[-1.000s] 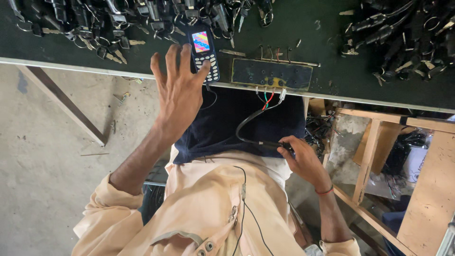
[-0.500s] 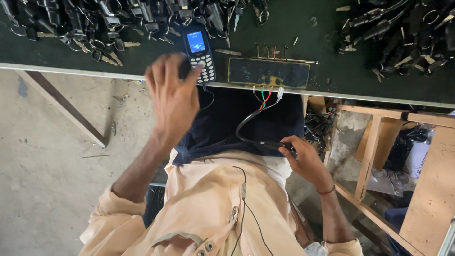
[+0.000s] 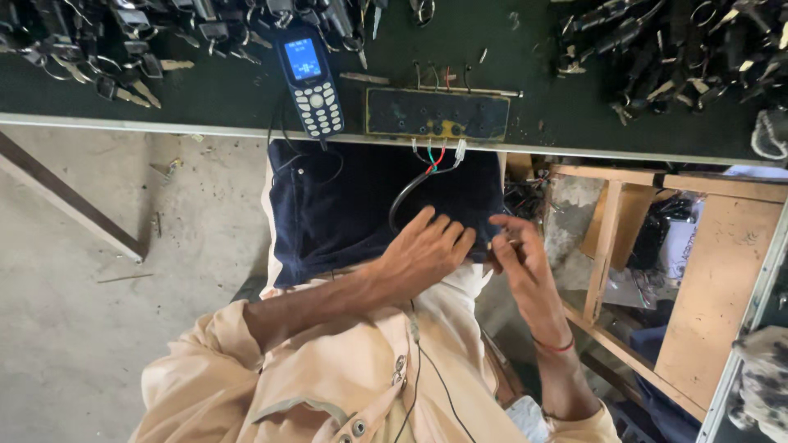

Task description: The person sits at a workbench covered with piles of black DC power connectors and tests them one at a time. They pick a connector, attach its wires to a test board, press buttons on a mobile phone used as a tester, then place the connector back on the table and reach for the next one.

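While the button phone (image 3: pixel 310 80) is sitting lit on the dark green bench (image 3: pixel 246 90) at the upper left of the frame, we are bringing both hands together at the centre, over the dark blue trousers (image 3: pixel 345 205). Our left hand (image 3: pixel 427 254) is lying palm down with fingers loosely spread, its tips meeting our right hand (image 3: pixel 521 262), which is pinching something small and pale that we cannot make out. A black cable (image 3: pixel 408 193) is looping from there up to a small dark board (image 3: pixel 437 114) on the bench edge, where red and green wires (image 3: pixel 433 156) are hanging loose. Judging by that, the wiring is looking unfinished. Piles of keys (image 3: pixel 123 49) are lying along the top edge.
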A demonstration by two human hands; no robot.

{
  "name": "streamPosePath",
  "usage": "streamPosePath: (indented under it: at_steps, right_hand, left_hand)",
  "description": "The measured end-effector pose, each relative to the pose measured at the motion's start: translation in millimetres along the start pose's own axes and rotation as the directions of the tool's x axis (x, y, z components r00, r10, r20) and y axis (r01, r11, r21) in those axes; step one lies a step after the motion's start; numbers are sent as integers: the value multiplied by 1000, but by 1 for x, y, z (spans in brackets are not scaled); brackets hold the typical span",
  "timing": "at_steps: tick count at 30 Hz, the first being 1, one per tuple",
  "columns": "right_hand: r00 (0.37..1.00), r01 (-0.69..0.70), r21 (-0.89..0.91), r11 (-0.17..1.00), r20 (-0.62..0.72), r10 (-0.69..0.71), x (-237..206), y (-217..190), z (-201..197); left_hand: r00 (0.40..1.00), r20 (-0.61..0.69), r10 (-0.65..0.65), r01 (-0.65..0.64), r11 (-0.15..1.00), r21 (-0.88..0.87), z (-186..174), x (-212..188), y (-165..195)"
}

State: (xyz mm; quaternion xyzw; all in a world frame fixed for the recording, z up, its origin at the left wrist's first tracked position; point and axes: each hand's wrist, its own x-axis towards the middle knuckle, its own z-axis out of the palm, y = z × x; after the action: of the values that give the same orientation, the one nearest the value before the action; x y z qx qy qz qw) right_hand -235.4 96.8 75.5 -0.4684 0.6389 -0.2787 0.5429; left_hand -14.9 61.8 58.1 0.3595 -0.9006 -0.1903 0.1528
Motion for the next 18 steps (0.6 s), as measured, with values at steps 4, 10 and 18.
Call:
streamPosePath:
  at_steps: [4,10,18]
  right_hand:
    - [958,-220,-285,933,117,262,8,2,-1]
    - [930,365,-528,767,251,-270,17,-7,-2]
    - [975,37,-344,938,218,42,28,16,2]
  left_hand:
    - [996,-75,-40,30,991,-129,12,-12,-2]
    - [1000,-20,-23,12,906,-424,19,-18,-22]
    - [986,-164,-10,-31,969,-245,5,-9,-24]
